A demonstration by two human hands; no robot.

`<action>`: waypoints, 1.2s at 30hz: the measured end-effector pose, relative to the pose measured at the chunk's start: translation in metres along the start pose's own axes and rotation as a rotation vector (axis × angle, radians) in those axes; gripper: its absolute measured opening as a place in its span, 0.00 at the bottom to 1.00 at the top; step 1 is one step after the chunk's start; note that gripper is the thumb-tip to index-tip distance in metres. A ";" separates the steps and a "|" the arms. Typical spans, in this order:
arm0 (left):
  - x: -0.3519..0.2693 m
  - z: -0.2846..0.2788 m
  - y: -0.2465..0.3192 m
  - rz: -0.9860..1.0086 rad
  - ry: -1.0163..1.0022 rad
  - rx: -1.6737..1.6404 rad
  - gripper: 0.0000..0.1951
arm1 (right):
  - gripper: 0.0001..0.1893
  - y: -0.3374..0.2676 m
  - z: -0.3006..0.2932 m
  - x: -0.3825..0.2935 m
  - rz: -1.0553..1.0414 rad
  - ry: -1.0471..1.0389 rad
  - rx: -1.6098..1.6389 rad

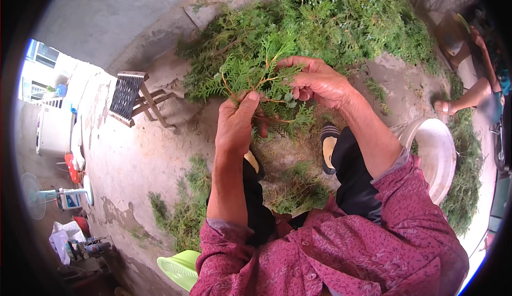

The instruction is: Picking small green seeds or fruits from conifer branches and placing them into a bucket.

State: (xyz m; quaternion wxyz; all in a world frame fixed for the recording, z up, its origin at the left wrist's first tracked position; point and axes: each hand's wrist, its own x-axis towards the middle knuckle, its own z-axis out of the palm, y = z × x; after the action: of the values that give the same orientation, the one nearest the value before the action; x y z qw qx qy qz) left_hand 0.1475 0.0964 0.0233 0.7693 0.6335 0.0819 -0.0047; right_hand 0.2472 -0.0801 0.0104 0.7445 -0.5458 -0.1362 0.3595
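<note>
My left hand (239, 116) grips the orange-brown stems of a leafy arborvitae sprig (256, 81), thumb on top. The sprig fans out above my lap, with flat green sprays and a few small green cones. At its right side my right hand (316, 81) has its fingers curled around the foliage; leaves hide part of the fingertips. Beyond both hands, a big heap of cut arborvitae branches (332, 24) lies on the concrete floor against the wall. Loose clippings (300, 188) are scattered between my feet.
A folding stool (130, 98) with a woven seat stands at left. A white bucket (436, 160) is at my right, a lime-green plastic basin (180, 268) by my left side. More greenery (192, 216) lies at left. Another person's leg (472, 96) shows at far right. A fan (52, 195) stands far left.
</note>
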 end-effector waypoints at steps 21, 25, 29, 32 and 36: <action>-0.006 0.013 -0.008 0.059 0.010 0.222 0.10 | 0.09 0.044 -0.014 0.036 -0.894 0.499 -1.418; -0.008 0.003 -0.006 0.088 0.102 0.127 0.10 | 0.07 0.006 -0.026 0.020 0.122 0.255 -0.176; -0.004 -0.004 0.002 0.123 0.190 -0.014 0.11 | 0.13 0.004 -0.025 0.012 -0.062 -0.133 0.448; -0.003 -0.009 0.000 0.141 0.199 0.002 0.11 | 0.11 0.001 -0.011 0.009 0.043 -0.024 0.227; -0.002 -0.007 0.000 0.141 0.210 0.011 0.11 | 0.14 -0.001 0.001 0.003 0.129 -0.048 0.000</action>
State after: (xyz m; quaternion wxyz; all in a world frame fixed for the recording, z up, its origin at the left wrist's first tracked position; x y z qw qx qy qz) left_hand 0.1450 0.1028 0.0227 0.7515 0.6389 0.1173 0.1155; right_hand 0.2494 -0.0777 0.0108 0.7163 -0.5448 -0.1188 0.4196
